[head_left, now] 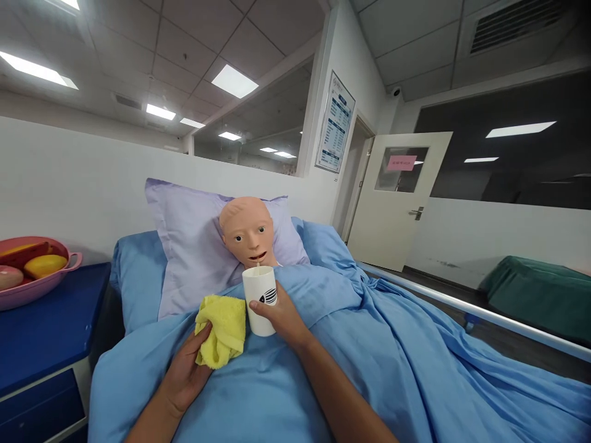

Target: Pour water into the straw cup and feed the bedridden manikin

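My right hand (285,317) is wrapped round a white cup (257,301) with a black striped mark. A thin straw (258,265) sticks up from the cup toward the parted lips of a patient manikin (248,231); whether its tip touches the mouth I cannot tell. My left hand (188,369) grips a folded yellow towel (222,332) just left of the cup. The manikin's head rests on a pale lilac pillow (194,234), and a blue blanket (369,357) covers its body below the neck.
On the left stands a blue bedside cabinet (60,326) with a pink basket (34,298) of fruit on top. A metal bed rail (462,304) runs along the right side. Beyond it are a half-glazed door (392,209) and a green-covered item (535,295).
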Available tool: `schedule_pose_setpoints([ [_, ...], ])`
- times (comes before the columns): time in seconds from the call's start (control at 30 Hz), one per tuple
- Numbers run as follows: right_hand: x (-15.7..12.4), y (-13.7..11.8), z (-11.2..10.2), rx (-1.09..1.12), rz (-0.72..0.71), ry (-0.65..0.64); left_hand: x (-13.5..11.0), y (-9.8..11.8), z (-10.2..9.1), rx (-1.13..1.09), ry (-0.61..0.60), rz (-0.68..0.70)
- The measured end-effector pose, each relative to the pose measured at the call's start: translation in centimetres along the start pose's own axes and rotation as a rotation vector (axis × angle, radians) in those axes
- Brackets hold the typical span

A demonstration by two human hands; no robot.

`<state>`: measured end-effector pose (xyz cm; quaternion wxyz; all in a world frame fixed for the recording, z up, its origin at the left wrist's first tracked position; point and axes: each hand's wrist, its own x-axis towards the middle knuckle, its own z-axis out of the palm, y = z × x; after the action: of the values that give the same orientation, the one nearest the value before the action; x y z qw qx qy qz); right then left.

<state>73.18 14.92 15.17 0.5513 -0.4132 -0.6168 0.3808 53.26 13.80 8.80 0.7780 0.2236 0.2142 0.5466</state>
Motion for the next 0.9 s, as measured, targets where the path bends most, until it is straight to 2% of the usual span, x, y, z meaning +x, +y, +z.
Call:
schedule_pose_setpoints([
  [0.37,0.12,-0.18,0.08,0.092,0.019,0.034,-0.08,-0.01,-0.11,-0.06,-0.067,-0.016],
  [0.9,0.31,0.56,-0.08,0.202,0.044,0.16,-0.11,-0.02,-0.41,-0.019,-0.029,0.002],
])
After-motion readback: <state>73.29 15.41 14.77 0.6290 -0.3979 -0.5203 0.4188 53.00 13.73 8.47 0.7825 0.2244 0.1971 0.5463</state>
